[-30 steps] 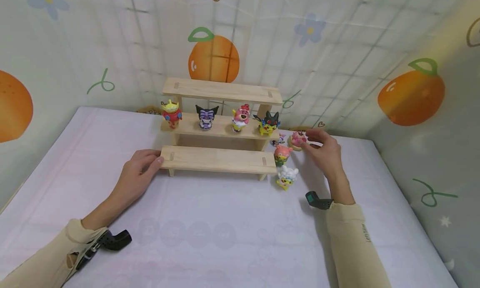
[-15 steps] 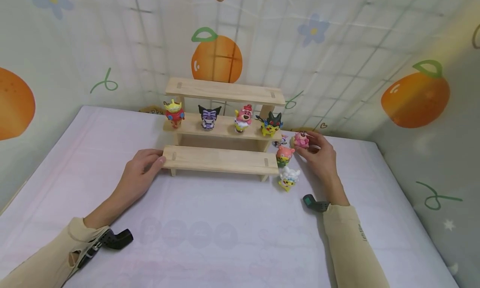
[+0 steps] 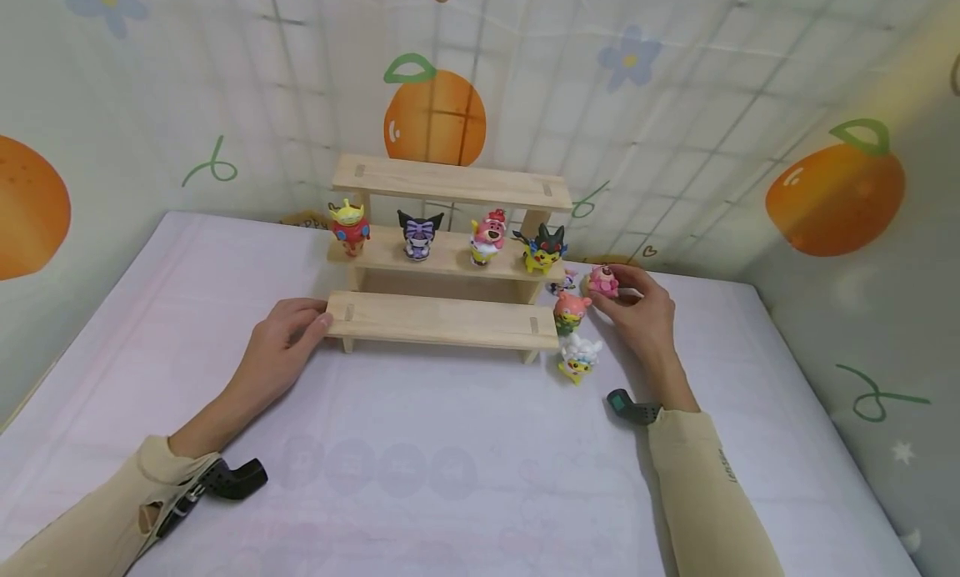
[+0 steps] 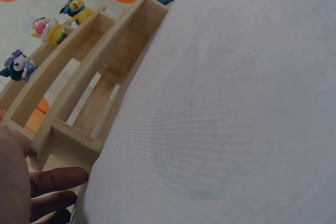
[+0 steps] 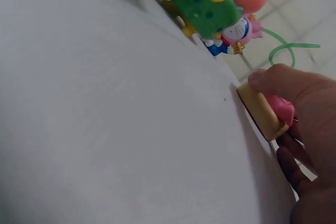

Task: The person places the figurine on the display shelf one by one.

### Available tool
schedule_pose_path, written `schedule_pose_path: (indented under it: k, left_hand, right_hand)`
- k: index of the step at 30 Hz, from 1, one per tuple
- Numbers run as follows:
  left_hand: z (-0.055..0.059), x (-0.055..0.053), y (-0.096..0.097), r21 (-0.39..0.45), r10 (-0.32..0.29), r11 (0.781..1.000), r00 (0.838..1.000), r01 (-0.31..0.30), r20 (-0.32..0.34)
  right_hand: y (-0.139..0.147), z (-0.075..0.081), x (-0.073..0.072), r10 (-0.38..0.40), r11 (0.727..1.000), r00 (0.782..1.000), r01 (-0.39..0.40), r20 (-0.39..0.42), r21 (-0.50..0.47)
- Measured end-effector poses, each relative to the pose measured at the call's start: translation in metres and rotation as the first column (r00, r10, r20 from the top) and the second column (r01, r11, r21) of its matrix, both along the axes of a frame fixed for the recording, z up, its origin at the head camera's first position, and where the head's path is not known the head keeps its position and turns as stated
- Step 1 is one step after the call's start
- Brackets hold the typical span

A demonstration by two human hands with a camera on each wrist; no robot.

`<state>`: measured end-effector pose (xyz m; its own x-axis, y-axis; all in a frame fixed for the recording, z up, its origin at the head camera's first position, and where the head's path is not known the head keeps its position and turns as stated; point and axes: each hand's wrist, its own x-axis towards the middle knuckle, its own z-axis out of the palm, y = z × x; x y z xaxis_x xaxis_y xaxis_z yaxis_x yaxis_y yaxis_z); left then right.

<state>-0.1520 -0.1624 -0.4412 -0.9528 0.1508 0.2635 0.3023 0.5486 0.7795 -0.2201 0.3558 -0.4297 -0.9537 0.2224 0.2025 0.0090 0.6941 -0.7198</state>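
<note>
A tiered wooden display shelf [image 3: 442,317] stands on the table. My left hand [image 3: 281,348] holds the left end of its lowest board, the thumb over the corner; in the left wrist view, the fingers [image 4: 58,182] reach past the end. To the right of the shelf, my right hand [image 3: 637,310] pinches a pink figurine [image 3: 602,282] with a round tan base [image 5: 261,111]. The base sits at or just above the tabletop; I cannot tell which. A pink-hooded figurine [image 3: 570,312], a white-topped yellow one [image 3: 579,358] and a small partly hidden one [image 3: 562,283] stand nearby.
On the middle board stand a red and yellow figurine [image 3: 350,227], a black and purple one [image 3: 418,235], a pink bear one [image 3: 488,238] and a black-eared yellow one [image 3: 542,249]. A patterned curtain [image 3: 300,85] hangs behind the table [image 3: 450,477].
My right hand has moved slightly left and closed its fingers around the pink figurine, which now faces forward more upright. The left hand stays at the shelf's end.
</note>
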Motion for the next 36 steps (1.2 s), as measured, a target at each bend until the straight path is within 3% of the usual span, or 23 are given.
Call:
schedule_pose_path:
  k: [9,21,36]
  left_hand:
    - [-0.001,-0.001,-0.001,-0.010,-0.001,1.000,1.000,0.001,0.016]
    - [0.000,0.000,-0.001,-0.010,-0.005,1.000,1.000,0.005,0.012]
    - [0.001,0.000,0.000,-0.012,-0.003,1.000,1.000,0.003,0.004]
  right_hand:
    - [0.000,-0.002,0.000,-0.004,1.000,1.000,0.004,0.005,0.007]
    - [-0.003,-0.001,0.000,-0.029,1.000,0.998,0.028,-0.059,-0.012]
    - [-0.008,0.033,0.016,-0.020,1.000,0.982,0.020,-0.187,-0.001]
